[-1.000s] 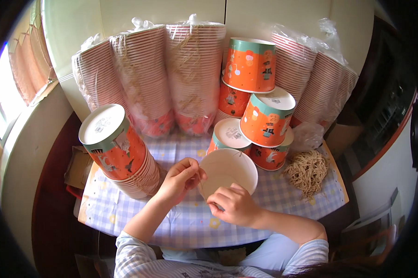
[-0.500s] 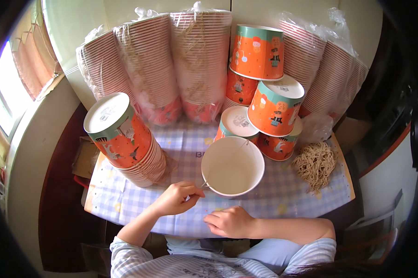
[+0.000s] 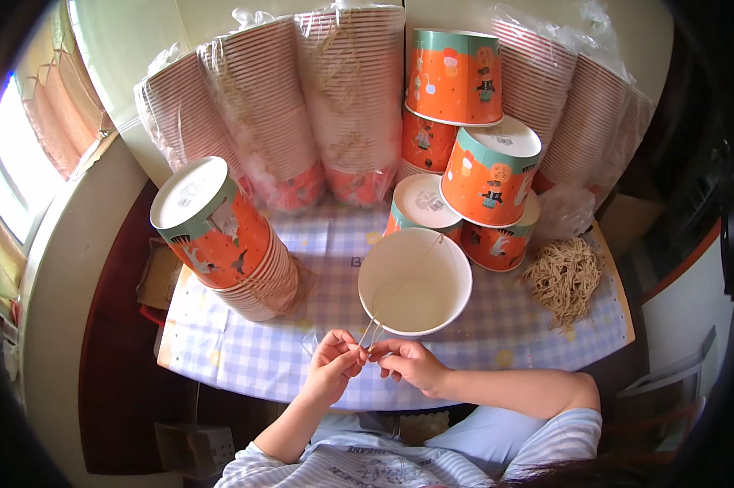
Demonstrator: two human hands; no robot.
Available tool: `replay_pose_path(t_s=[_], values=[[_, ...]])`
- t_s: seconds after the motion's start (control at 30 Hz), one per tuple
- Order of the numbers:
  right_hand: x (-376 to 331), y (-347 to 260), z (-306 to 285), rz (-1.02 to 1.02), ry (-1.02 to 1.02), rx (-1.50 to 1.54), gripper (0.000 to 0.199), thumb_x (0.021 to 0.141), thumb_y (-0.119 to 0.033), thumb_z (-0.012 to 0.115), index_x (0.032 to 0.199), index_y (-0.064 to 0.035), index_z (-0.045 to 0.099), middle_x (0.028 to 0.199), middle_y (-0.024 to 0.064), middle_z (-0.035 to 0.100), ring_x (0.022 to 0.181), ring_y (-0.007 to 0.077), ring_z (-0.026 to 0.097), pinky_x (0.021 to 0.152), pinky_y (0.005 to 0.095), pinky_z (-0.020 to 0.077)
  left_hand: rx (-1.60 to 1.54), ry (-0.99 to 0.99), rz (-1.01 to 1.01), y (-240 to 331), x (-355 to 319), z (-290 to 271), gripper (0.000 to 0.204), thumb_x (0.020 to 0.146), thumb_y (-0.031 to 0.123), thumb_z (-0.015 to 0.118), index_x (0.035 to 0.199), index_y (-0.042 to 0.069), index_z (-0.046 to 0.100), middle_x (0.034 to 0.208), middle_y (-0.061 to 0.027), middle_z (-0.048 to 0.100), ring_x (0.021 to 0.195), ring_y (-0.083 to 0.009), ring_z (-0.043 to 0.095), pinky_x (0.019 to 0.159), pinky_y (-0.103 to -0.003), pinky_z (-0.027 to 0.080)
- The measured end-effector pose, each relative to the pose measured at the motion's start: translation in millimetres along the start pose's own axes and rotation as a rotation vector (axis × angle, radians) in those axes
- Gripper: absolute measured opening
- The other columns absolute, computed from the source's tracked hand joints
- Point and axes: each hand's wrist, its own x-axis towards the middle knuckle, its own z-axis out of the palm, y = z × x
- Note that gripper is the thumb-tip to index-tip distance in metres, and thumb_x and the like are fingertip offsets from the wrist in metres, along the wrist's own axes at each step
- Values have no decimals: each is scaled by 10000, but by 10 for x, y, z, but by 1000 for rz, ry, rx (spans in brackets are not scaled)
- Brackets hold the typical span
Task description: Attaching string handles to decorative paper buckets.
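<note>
An empty white paper bucket (image 3: 416,281) stands open-side up on the checked tablecloth (image 3: 253,350). Just in front of its near rim, my left hand (image 3: 332,368) and my right hand (image 3: 409,363) meet, both pinching a thin tan cord (image 3: 371,333) that runs up to the bucket's rim. A pile of the same tan cords (image 3: 564,279) lies at the right of the table.
A leaning stack of orange buckets (image 3: 229,240) stands at the left. Several more orange buckets (image 3: 485,175) are piled behind the white one. Plastic-wrapped sleeves of stacked buckets (image 3: 302,106) line the back wall. A window (image 3: 13,187) is at the far left.
Both hands have drawn back from the bucket toward the table's near edge and come together on the cord. The camera has moved closer to the table.
</note>
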Motion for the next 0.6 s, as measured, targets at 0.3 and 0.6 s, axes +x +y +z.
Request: replay_pose_path(t_s=[0.3,0.6], values=[[-8,-18,30,-56,2,113,218,793,-250,620,916,-74,581,782,-27,556,679,54,467,559,187,356,0,44,56,-89,-52,41,135,813,6,522,905,67,444,793,-59,570,641,-84,481,538,-189,349],[56,19,-10,-83,-35,139,173,845,-216,555,915,-61,584,773,-21,555,663,56,443,577,188,360,195,34,224,-154,-111,69,145,806,13,538,900,57,437,802,-82,560,658,-97,508,524,-199,360]])
